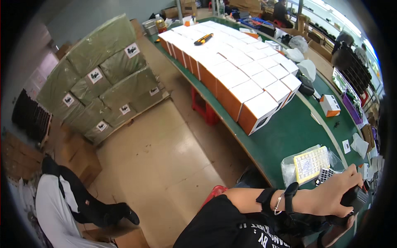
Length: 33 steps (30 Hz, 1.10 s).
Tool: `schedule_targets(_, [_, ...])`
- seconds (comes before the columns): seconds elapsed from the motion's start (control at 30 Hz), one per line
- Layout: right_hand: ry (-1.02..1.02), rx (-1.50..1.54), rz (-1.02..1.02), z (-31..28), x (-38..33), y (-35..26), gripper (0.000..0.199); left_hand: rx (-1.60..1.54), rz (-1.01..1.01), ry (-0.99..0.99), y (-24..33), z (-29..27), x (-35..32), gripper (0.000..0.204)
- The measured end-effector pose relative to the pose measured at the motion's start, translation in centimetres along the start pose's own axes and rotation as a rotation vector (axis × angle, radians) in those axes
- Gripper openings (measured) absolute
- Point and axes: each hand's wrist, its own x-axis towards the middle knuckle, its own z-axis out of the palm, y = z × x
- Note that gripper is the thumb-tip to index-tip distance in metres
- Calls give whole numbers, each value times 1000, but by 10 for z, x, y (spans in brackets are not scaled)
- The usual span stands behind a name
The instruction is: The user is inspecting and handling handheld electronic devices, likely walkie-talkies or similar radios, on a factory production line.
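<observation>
At the right edge of the green table, my left hand is closed around a black boxy device. A black strap and a silver bracelet circle that wrist. My right hand shows only in part below it, its fingers against the underside of the same device; most of them are hidden. Close to my left hand lies a yellow-edged sheet of pale labels or small parts on clear plastic wrap. A small black-and-white gridded piece sits between that sheet and my hand.
Rows of orange-and-white boxes cover the table's far part, with a yellow-black utility knife on top. One more box stands apart at right. Green-wrapped cartons are stacked at left. A red stool is under the table.
</observation>
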Motion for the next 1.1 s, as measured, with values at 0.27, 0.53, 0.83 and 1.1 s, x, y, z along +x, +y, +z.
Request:
schedule_targets(0.27, [117,-69,-18,27,34,-39,91,163,127,-71,7,0,35,55])
schedule_targets(0.53, [-24,11,-155,-15,76,-63,78,-360,-228,128,-26,32,90,53])
schedule_targets(0.83, [-137,84,0,-67,113,-38,77,35,99,127,-74,50,106,70])
schedule_targets(1.1, [-314,205,126,-88,123,-12,85,564,366,-101,-75,33,109,60])
